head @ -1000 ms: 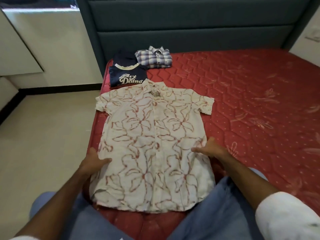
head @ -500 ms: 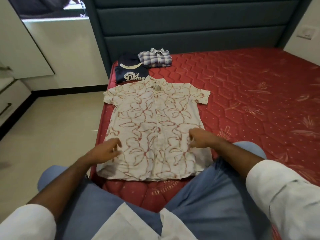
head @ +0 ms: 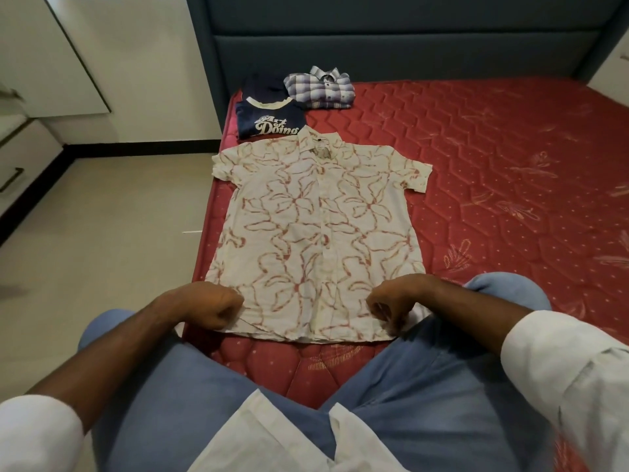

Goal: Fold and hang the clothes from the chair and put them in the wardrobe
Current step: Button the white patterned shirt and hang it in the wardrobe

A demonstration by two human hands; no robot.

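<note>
Floral shirt [head: 320, 240]: spread flat, front up, on the red mattress [head: 493, 172], centre of the frame, collar toward the headboard.
Left hand [head: 207, 306]: lower centre-left, curled in a closed grip at the shirt's near left hem corner, pinching the fabric.
Right hand [head: 394, 301]: lower centre-right, fingers bunched in a narrow grip on the near right hem.
Jeans [head: 425, 386]: blue, knees either side of the hem, bottom of the frame.
Navy T-shirt [head: 269, 119]: folded, just beyond the collar, upper centre.
Plaid shirt [head: 320, 88]: folded, right of the navy one, touching it.
Headboard [head: 391, 46]: dark teal, top of the frame.
</note>
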